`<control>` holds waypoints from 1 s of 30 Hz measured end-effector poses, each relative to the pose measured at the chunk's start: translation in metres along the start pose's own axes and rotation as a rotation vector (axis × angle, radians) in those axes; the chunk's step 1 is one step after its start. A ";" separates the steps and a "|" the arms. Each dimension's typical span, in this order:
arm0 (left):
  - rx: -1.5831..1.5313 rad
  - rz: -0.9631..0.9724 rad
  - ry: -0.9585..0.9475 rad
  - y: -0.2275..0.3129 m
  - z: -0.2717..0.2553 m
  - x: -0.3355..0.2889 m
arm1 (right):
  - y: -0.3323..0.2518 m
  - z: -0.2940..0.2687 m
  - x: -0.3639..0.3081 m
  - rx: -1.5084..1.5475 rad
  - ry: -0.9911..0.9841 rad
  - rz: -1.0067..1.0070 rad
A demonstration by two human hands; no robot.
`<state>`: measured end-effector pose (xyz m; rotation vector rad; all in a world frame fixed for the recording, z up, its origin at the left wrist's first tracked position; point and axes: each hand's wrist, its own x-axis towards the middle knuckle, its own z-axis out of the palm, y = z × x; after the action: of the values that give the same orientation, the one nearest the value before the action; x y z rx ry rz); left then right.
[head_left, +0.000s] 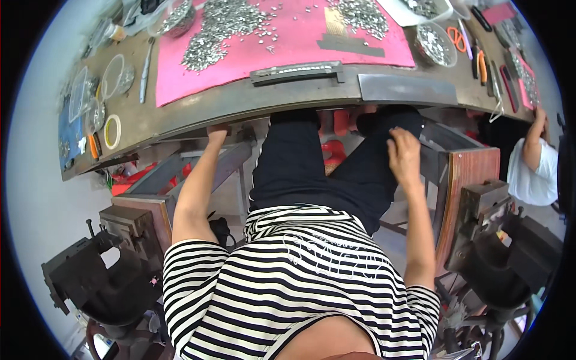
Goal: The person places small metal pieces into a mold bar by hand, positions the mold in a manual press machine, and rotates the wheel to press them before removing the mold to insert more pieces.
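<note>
Only the back of my left hand (217,128) shows, at the front edge of the workbench (198,117); its fingers are hidden beneath the edge. My right hand (404,153) is over my right thigh, fingers loosely bent and apart, with nothing in it. Beyond my lap, a dark metal holder (297,73) with a row of small shiny pieces lies along the near side of a pink mat (288,42). To its right is a flat grey metal plate (408,89). Heaps of small metal pieces (219,30) cover parts of the mat.
Round clear tubs (435,45) of metal pieces stand at both sides. Orange-handled pliers (480,63) and orange scissors (456,39) lie at right. Bench vises (99,270) flank me. Another person (534,162) sits at the far right, a hand at the bench edge.
</note>
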<state>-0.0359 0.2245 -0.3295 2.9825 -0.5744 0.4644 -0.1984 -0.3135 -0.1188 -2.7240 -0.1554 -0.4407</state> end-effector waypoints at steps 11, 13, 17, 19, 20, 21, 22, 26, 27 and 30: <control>-1.388 0.288 -0.645 0.264 -0.209 0.035 | -0.068 0.053 -0.021 0.197 -0.818 -0.104; -1.334 0.402 -0.364 0.245 -0.238 0.057 | -0.075 0.014 0.009 0.367 -0.791 -0.033; -0.939 0.436 0.276 0.195 -0.282 0.119 | -0.105 -0.051 0.081 0.650 -0.212 0.046; -0.710 0.269 0.355 0.171 -0.286 0.141 | -0.112 -0.055 0.118 0.641 -0.017 0.016; -0.588 0.196 0.288 0.162 -0.287 0.152 | -0.111 -0.051 0.135 0.554 -0.037 0.030; -0.587 0.165 0.232 0.157 -0.285 0.159 | -0.110 -0.048 0.150 0.572 -0.073 0.047; -0.579 0.133 0.175 0.151 -0.282 0.164 | -0.109 -0.042 0.164 0.598 -0.109 0.060; -0.592 0.158 0.154 0.144 -0.263 0.169 | -0.091 -0.038 0.179 0.516 -0.256 -0.048; -0.619 0.164 0.156 0.147 -0.261 0.170 | -0.081 -0.033 0.176 0.500 -0.230 -0.083; -0.749 0.189 0.123 0.160 -0.251 0.176 | -0.076 -0.043 0.158 0.481 -0.053 -0.206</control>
<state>-0.0102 0.0456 -0.0349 2.1876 -0.8041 0.3379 -0.0740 -0.2520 -0.0030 -2.2539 -0.4921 -0.3350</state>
